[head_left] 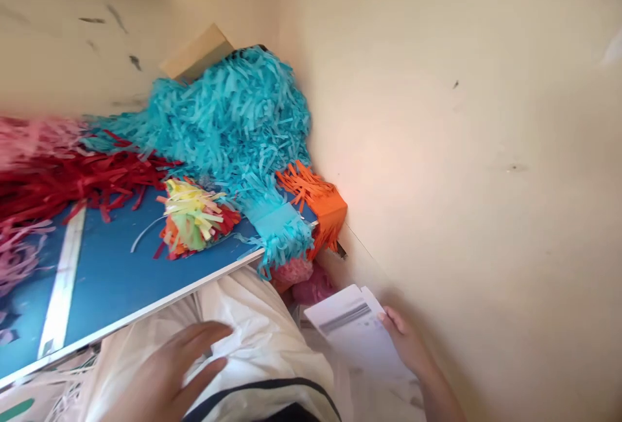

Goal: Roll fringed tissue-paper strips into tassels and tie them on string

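My right hand (407,343) grips a stack of white printed papers (357,334) low beside the wall, thumb on top. My left hand (175,370) lies with fingers stretched on white cloth (257,338) over my lap, holding nothing. Just above it runs the white edge of a blue table (107,279). On the table lie a big heap of turquoise fringed paper (233,124), a small multicoloured fringe bundle (194,218) and an orange fringed piece (321,205) at the corner.
Red fringed paper (63,179) and pink fringed paper (19,253) cover the table's left side. A cream wall (461,150) stands close on the right. A cardboard piece (199,52) leans behind the turquoise heap. Pink material (306,282) sits under the table corner.
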{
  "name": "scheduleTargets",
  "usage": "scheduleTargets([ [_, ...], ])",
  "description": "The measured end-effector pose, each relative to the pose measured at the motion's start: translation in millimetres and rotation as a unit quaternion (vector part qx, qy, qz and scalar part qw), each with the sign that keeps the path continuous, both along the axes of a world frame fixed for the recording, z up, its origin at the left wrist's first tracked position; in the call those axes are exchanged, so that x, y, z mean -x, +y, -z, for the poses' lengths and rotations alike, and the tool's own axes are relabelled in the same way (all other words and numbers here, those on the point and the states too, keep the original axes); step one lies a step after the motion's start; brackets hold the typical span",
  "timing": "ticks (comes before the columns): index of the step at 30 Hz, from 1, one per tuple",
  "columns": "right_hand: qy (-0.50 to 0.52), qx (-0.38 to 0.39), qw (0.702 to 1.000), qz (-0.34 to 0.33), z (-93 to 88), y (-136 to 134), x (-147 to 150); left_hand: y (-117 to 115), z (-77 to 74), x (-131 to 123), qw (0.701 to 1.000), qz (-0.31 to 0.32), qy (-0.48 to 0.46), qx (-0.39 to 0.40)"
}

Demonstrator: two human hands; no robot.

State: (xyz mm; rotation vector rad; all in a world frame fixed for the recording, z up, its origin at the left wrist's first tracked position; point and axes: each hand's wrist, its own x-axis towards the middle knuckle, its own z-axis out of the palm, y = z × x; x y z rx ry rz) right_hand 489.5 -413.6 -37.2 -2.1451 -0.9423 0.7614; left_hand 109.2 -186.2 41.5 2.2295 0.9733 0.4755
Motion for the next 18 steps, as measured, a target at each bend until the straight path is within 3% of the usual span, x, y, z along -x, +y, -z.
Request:
scheduleTargets([
  [4,-0.043,-0.084,0.989,-0.110,-73.0,72.6,52.5,1.2,-11.5,-48.1,0.989,0.054,-0.062,0.119],
  [6,-0.076,-0.118,0.978,-0.152,-92.2,105.6,77.6,3.6,-15.1,-59.2,0.977,0.004,-0.113,0.181],
  [8,-0.091,-0.140,0.967,-0.193,-101.0,132.2,95.4,5.8,-13.9,-54.4,0.947,-0.075,-0.179,0.257],
  [12,-0.082,-0.167,0.950,-0.249,-104.8,168.9,116.3,6.9,-8.1,-11.3,0.834,-0.173,-0.316,0.417],
  [15,-0.117,-0.258,0.939,-0.196,-114.8,185.1,135.1,6.3,-5.6,24.3,0.734,-0.177,-0.451,0.476],
  [17,-0.179,-0.357,0.892,-0.211,-127.3,190.6,158.6,5.9,0.4,39.5,0.674,-0.152,-0.492,0.529],
  [18,-0.216,-0.408,0.849,-0.259,-133.9,191.7,174.8,5.6,5.9,43.9,0.662,-0.125,-0.483,0.560],
])
